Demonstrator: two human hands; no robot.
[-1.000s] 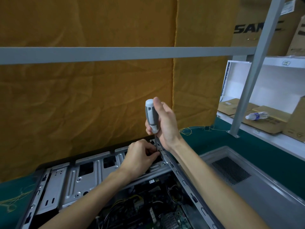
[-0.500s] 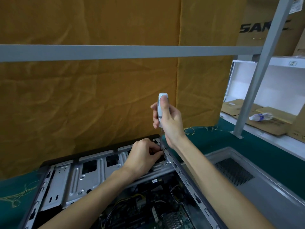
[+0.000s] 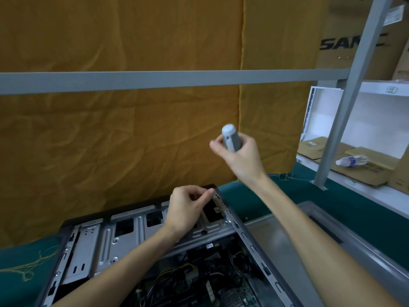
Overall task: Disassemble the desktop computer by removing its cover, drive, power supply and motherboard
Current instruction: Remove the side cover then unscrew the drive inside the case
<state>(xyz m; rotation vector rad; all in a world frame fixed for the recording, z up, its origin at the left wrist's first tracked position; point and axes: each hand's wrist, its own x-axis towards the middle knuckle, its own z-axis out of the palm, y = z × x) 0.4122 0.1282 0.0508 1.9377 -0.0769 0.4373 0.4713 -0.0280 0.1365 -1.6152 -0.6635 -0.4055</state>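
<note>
**Computer case open on the bench, screwdriver lifted clear**

Computer case (image 3: pixel 124 244) lies open in the lower centre of the frame on the green bench (image 3: pixel 276 196), its removed cover (image 3: pixel 332 244) flat beside it at lower right. Half a second ago the screwdriver (image 3: pixel 231 138) stood upright with its shaft down at the case's far right corner; now the right hand (image 3: pixel 240 158) has raised it well above the case, toward the centre right of the frame, and only the grey and white handle shows, gripped in curled fingers. The left hand (image 3: pixel 186 213) was curled down onto the frame by that corner; now it is lifted slightly, thumb and forefinger pressed together at the tips. Whether they pinch a screw is too small to tell.

Inside the case, bare metal drive brackets run along the far edge, with black and yellow cables and a circuit board below them. The left fingertips (image 3: pixel 210 192) hover just over the case's far right corner; the right hand is well apart from it.
</note>
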